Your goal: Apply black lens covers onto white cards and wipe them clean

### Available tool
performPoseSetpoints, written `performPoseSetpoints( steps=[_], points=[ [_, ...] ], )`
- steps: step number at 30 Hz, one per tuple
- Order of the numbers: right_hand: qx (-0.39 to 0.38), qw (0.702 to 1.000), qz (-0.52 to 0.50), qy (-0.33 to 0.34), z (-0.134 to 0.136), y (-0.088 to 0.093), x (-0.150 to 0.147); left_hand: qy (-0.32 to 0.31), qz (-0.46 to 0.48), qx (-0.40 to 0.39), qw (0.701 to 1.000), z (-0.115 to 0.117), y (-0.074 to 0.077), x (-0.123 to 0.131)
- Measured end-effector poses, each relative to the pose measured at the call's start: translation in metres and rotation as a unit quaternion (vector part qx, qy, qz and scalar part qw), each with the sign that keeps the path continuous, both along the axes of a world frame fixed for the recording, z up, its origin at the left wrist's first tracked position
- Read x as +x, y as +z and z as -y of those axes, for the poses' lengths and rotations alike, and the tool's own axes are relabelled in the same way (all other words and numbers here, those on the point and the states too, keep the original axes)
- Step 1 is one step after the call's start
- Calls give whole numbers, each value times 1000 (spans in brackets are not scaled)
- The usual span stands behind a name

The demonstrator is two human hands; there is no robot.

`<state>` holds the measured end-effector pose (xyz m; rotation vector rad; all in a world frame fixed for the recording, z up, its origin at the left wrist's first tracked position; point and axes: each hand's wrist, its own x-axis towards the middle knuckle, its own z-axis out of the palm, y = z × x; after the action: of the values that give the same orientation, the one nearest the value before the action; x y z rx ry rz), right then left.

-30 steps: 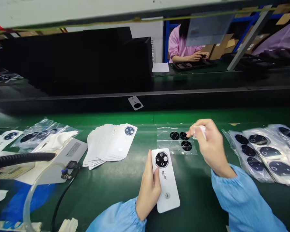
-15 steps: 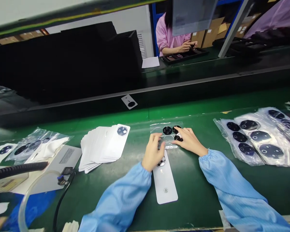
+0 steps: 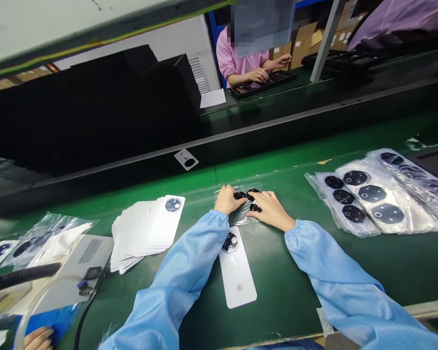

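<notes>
My left hand pinches the edge of a black lens cover with thumb and fingertips, at the left side of a clear plastic film. My right hand presses on the film's right side, its index finger and thumb around two more black lens covers, one being the lower lens cover. Its fingers partly hide both. Just below my hands, a white phone-shaped panel lies flat on the green table, with a dark round camera plate at its top end.
Left lies a fanned stack of white panels; beyond it are a grey box and hoses. Bags of lens covers lie right. A small card rests near the back ledge. Another person's hand shows bottom left; a co-worker sits opposite.
My left hand has moved up onto the film and closed on the left black cover, uncovering the panel's camera plate. My right hand stays on the film. The view has shifted slightly.
</notes>
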<state>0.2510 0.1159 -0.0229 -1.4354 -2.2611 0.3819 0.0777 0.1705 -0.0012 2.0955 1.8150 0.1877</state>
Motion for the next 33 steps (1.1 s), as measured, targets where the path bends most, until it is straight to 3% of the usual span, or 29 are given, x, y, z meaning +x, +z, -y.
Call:
performPoseSetpoints(
  steps=[4,9,13,18,21,25,28,30,33],
  points=[
    [3,1000,-2,1,-1,-1,0,-10,-39,-47,998,-10,16,7],
    [6,1000,0,0,-2,-3,0,3,-51,-44,998,1,34,24],
    [8,1000,-2,-1,-3,-4,0,11,3,-32,999,14,33,28],
    [9,1000,-11,0,-3,-5,0,49,169,-12,984,16,23,8],
    [6,1000,-22,-2,-2,-4,1,72,321,-32,944,16,23,-19],
    [0,999,-44,-2,-2,-4,0,75,521,-99,845,32,22,-63],
    [-4,998,-66,-14,-3,-3,1,79,605,-129,782,53,14,-88],
    [-1,996,-81,-36,-1,-1,2,78,632,-144,758,66,8,-99],
    [8,993,-98,-63,9,7,0,73,643,-150,747,81,4,-107]
  ],
)
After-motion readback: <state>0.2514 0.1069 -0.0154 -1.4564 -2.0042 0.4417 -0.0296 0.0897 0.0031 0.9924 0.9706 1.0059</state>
